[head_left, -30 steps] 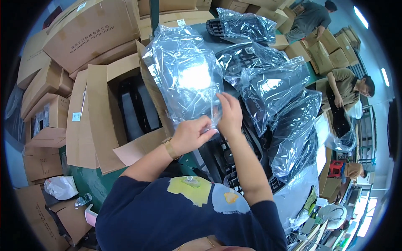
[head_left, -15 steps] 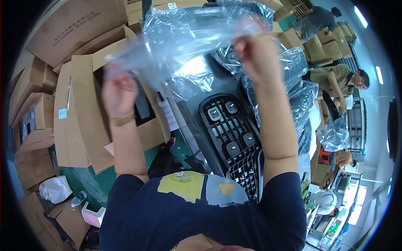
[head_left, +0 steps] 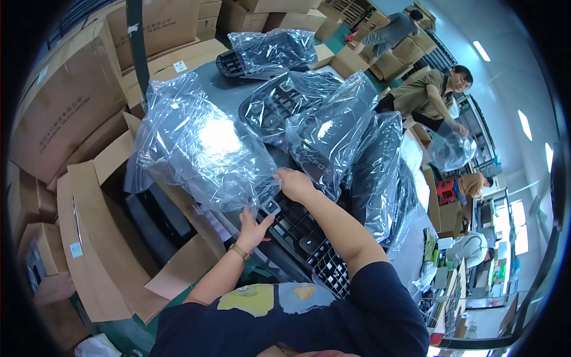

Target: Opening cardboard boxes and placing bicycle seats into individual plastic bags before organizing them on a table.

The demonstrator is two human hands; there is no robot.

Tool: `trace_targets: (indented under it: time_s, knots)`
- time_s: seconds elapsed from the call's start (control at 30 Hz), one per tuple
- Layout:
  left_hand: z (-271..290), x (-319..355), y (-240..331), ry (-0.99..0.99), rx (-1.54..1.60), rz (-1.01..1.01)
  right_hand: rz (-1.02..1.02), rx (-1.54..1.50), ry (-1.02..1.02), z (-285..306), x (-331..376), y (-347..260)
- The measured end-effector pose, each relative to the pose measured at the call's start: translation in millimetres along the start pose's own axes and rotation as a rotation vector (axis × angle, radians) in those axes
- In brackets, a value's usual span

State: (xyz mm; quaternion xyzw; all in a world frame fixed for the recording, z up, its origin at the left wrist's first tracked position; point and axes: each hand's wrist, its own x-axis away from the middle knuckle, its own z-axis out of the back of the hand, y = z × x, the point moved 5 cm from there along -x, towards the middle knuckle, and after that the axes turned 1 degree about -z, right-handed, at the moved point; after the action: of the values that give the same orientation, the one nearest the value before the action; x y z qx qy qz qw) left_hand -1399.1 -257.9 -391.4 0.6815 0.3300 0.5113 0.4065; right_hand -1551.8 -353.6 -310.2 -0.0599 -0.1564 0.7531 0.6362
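A black plastic panel (head_left: 330,262) with a ribbed grid back and square mounts lies on the work table in front of me. A clear plastic bag (head_left: 196,137) spreads over its far part, puffed and shiny with glare. My right hand (head_left: 295,185) is closed on the bag's near edge, at the panel's right side. At the left side, my left hand (head_left: 253,229) has its thumb and fingers apart against the bag's edge and the panel, beside one square mount. How far the panel reaches inside the bag is hidden by glare.
Several bagged black panels (head_left: 333,131) lie to the right, another bagged panel (head_left: 270,53) at the far end. An open carton (head_left: 98,238) with dark parts inside stands at left. A dark upright post (head_left: 137,53) rises behind. A co-worker (head_left: 425,95) handles a clear bag at right.
Both hands have come down from the raised, stretched bag to its near edge by the panel. The bag now lies over the panel's far part. The view has shifted.
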Motion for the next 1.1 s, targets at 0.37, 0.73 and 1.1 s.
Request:
trace_targets:
  time_s: [0.37,0.73,1.1]
  knots:
    - [123,-33,7,0.396,0.111,-0.337,-0.161,-0.15,-0.158,-23,-23,11]
    - [62,72,35,0.588,-0.488,-0.81,-0.183,-0.882,0.163,-33,132,77]
    - [31,103,43,0.416,-0.669,-0.724,-0.726,-0.325,-0.199,-103,528,92]
